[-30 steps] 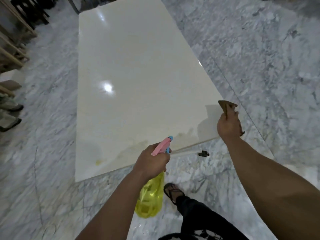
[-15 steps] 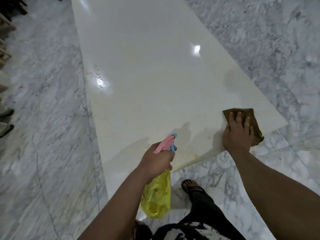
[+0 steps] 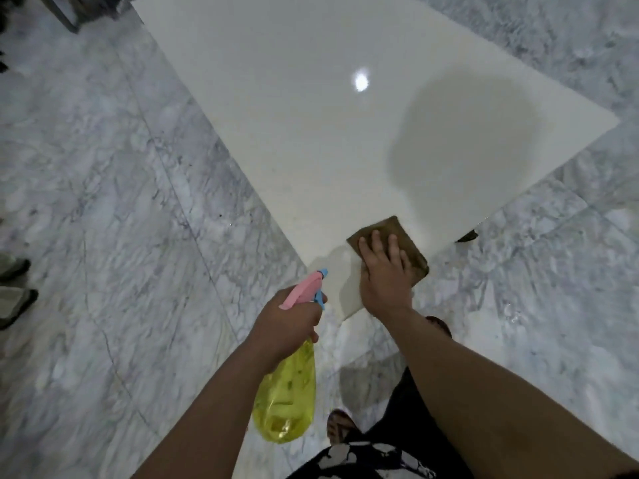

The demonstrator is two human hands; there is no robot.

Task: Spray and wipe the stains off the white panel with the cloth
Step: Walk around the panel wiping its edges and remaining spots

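At six o'clock on the white panel (image 3: 311, 115), my right hand (image 3: 383, 281) now presses flat, straight fingers (image 3: 377, 242) on the cloth (image 3: 390, 226), slid nearer the corner. My left hand (image 3: 290, 323) still grips the spray bottle (image 3: 283, 399), so I think wiping has started.

Glossy smooth white panel (image 3: 311, 133), matt brown cloth (image 3: 387, 233), translucent yellow plastic spray bottle (image 3: 285, 402), polished grey-veined marble floor (image 3: 103, 202).

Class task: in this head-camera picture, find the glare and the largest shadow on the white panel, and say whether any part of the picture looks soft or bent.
Head view: a bright lamp glare sits on the glossy white panel; a broad grey shadow lies right of it; the marble floor looks soft; the wide lens bends the forearms at the bottom.
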